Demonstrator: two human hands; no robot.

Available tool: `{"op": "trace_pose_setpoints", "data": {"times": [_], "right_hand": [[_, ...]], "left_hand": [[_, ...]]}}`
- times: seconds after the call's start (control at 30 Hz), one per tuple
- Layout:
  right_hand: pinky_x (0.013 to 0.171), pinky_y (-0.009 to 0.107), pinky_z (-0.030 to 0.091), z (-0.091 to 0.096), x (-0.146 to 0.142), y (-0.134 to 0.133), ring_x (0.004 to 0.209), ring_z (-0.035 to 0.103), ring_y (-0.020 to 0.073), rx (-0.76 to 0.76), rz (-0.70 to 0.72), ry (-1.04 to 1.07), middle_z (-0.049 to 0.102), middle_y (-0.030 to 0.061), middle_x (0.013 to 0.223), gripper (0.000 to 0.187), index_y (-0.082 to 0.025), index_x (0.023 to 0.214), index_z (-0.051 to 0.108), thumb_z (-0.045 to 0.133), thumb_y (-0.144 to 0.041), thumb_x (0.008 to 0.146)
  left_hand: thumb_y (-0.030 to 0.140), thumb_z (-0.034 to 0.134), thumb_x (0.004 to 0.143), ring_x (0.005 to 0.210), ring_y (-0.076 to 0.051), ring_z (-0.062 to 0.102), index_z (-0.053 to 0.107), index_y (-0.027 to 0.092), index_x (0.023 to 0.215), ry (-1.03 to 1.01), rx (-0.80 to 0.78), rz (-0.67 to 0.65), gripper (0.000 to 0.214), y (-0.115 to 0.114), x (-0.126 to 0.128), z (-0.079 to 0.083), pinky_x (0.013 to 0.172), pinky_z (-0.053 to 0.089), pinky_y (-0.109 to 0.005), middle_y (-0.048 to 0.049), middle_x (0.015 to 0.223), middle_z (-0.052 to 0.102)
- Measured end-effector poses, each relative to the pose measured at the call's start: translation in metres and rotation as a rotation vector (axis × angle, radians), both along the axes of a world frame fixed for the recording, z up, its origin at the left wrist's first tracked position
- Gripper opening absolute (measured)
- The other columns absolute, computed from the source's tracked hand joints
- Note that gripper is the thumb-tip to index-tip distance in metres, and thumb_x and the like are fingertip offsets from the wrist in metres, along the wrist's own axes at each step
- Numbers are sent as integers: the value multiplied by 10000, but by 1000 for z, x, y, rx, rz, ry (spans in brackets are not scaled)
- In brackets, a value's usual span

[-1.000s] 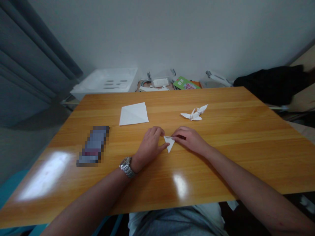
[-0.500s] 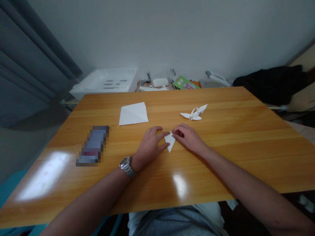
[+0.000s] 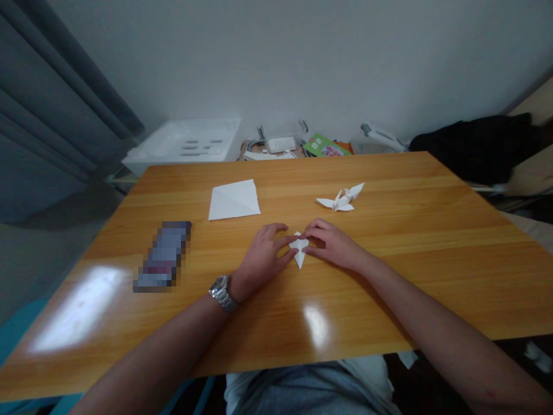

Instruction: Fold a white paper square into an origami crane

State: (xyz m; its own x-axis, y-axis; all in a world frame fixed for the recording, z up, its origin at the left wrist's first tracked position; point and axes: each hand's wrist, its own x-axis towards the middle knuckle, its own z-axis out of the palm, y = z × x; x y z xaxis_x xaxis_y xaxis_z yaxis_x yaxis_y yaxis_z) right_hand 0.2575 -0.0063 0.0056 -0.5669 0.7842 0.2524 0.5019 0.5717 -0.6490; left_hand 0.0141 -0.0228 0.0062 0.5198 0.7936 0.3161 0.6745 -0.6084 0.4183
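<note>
A small folded white paper lies on the wooden table between my two hands. My left hand, with a metal watch at the wrist, presses its fingertips on the paper's left side. From the right, my right hand pinches the paper's upper edge with thumb and fingers. Both hands are closed on the paper, which points toward me.
A flat white sheet lies at the back left and a finished paper crane at the back right. A blurred dark object rests on the left. Behind the table are a white bin, clutter and a black cloth.
My right hand has folded the paper's upper corner inward, so the triangle is narrower. The left hand has stayed almost still.
</note>
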Motion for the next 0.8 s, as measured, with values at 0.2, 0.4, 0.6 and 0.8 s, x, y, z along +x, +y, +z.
{"op": "trace_pose_setpoints", "data": {"times": [0.2, 0.4, 0.6, 0.8], "right_hand": [[915, 387, 512, -3, -1, 2, 1004, 610, 224, 1, -1, -1, 610, 88, 1071, 236, -192, 1139, 721, 724, -250, 910], [911, 399, 514, -5, -1, 2, 996, 607, 225, 13, 14, 8, 608, 85, 1067, 216, -212, 1141, 718, 695, -239, 927], [924, 413, 509, -2, 0, 1, 1012, 592, 232, 25, 30, -17, 594, 93, 1084, 247, -217, 1186, 709, 669, -231, 943], [944, 409, 495, -5, 0, 1, 1039, 574, 235, 46, 53, -20, 577, 102, 1105, 245, -220, 1198, 704, 627, -249, 967]], "left_hand": [[327, 611, 983, 1137, -238, 600, 735, 193, 988, -145, -37, 7, 183, 3, 1, 0, 1033, 505, -421, -97, 1207, 627], [285, 697, 926, 1122, -236, 601, 707, 193, 946, -129, -58, 2, 94, 5, -1, -1, 1016, 512, -418, -79, 1193, 624], [297, 675, 942, 1271, -278, 532, 675, 246, 1291, 4, -22, -13, 353, 4, -7, -4, 1117, 457, -470, -107, 1361, 565], [345, 662, 953, 1299, -289, 516, 682, 292, 1313, 45, -19, 9, 365, 6, -10, -6, 1131, 447, -488, -100, 1395, 545]]}}
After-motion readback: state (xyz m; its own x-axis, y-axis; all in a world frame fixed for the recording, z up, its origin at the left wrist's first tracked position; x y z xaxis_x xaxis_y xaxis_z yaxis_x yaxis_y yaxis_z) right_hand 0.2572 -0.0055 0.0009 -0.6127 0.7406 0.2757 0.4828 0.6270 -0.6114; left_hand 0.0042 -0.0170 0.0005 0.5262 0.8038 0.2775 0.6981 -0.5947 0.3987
